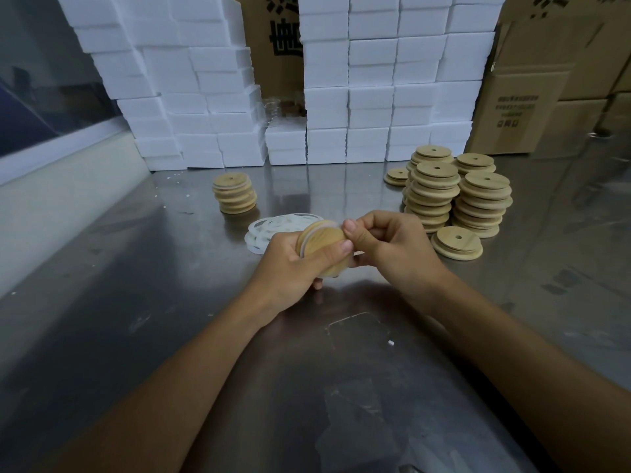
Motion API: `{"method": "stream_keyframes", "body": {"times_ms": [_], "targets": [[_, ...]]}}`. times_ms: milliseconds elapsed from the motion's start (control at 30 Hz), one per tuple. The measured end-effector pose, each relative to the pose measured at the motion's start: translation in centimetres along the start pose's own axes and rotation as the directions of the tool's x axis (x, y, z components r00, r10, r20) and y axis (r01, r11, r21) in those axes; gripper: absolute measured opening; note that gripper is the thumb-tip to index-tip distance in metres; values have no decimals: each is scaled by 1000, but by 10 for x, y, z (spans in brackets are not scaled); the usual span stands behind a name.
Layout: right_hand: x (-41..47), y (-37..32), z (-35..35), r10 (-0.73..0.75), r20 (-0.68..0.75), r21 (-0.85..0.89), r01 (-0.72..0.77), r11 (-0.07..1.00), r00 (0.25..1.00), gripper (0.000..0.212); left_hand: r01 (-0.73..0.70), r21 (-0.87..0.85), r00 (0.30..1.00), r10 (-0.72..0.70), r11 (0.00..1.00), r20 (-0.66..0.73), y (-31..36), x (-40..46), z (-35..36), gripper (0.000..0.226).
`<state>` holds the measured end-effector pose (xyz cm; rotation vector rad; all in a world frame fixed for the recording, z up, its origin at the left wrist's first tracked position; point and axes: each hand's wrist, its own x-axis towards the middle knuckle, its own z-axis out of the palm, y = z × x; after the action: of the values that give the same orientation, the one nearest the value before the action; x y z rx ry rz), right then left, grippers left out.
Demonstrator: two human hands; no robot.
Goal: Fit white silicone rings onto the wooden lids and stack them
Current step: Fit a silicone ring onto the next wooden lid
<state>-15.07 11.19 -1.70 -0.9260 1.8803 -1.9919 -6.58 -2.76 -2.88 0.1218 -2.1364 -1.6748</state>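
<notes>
My left hand [293, 264] grips a round wooden lid [326, 245] held on edge above the steel table, thumb across its face. A white silicone ring [309, 233] sits partly around the lid's rim. My right hand [386, 244] pinches the lid's right edge with thumb and curled fingers. Loose white rings [273, 225] lie in a pile just behind my left hand. A short stack of lids with rings fitted [235, 192] stands at the back left. Tall stacks of bare wooden lids [457, 192] stand at the right, with a low stack [457, 242] in front of them.
White foam blocks [341, 97] are piled like a wall along the back of the steel table [170, 336]. Brown cardboard cartons [553, 90] stand at the back right. A pale ledge below a window [51, 172] runs along the left.
</notes>
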Motion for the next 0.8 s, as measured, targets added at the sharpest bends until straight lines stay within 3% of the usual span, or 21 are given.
{"method": "stream_keyframes", "body": {"times_ms": [133, 500, 800], "targets": [[-1, -3, 3, -45, 2, -55, 45, 997, 999, 10, 22, -28, 1000, -22, 999, 1, 1, 0, -2, 20], [-2, -1, -3, -24, 29, -46, 26, 999, 999, 12, 30, -1, 997, -29, 1000, 76, -3, 2, -5, 21], [-5, -7, -6, -70, 114, -190, 91, 977, 991, 6, 1, 81, 996, -9, 997, 86, -11, 4, -6, 32]]}}
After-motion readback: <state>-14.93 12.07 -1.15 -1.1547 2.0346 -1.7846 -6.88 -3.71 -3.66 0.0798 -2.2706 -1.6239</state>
